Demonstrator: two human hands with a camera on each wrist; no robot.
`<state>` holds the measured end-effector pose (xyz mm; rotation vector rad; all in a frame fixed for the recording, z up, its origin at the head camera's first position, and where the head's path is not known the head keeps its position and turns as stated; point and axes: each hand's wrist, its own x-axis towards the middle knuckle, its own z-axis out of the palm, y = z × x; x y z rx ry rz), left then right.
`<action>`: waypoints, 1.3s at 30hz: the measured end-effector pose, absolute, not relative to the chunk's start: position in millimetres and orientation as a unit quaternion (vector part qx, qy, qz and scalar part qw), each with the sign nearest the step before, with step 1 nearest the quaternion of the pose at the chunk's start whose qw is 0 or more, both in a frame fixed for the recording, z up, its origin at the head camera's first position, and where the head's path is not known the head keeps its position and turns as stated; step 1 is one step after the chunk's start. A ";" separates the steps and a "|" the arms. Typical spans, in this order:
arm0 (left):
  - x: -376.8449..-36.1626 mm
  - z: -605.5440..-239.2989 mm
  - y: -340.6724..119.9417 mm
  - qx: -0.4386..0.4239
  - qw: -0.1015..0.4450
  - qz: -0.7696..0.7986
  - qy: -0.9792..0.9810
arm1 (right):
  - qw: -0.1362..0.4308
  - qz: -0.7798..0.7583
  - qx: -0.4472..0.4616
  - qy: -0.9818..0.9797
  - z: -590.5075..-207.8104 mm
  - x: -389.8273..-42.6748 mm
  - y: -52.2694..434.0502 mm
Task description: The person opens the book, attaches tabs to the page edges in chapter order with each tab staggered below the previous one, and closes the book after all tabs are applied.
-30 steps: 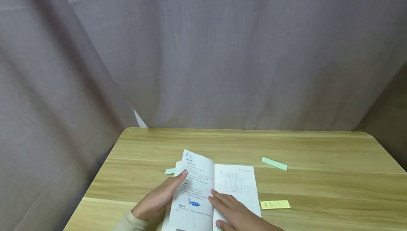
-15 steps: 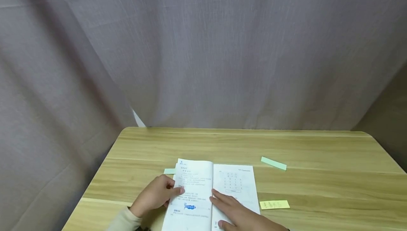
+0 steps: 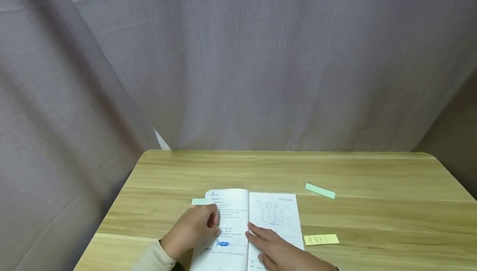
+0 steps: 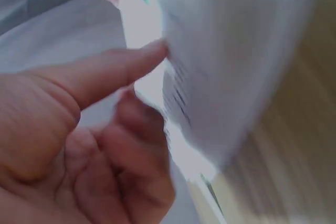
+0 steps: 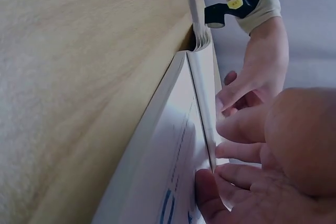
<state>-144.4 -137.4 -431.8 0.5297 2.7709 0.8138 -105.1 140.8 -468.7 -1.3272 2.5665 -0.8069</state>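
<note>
An open book with printed pages lies at the table's near edge. Over its left page is my left hand, its fingers loosely bent and a gap between thumb and forefinger. In the left wrist view the thumb meets the page's edge, and nothing shows in its grasp. My right hand rests across the right page, fairly straight fingers pressing along the centre fold. From the book's left edge sticks out a pale green paper tab.
To the book's right on the wooden table lie a pale green paper strip and, nearer, a yellow strip with handwriting. A grey curtain hangs behind the table.
The left page stood raised in my left hand's hold, then came down flat. My left hand let it go and now lies over it. The right hand stays at the fold.
</note>
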 end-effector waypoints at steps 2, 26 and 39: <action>-145.6 -429.4 -131.7 0.214 0.136 0.296 0.921 | 0.053 -0.264 -0.455 0.849 -471.0 -106.4 141.5; -154.0 -418.3 -84.4 0.292 0.192 0.097 0.932 | 0.085 -0.297 -0.313 0.898 -457.2 -114.8 167.9; -154.5 -422.0 -76.3 0.269 0.211 0.101 0.934 | 0.058 -0.203 -0.182 0.960 -439.1 -161.9 202.5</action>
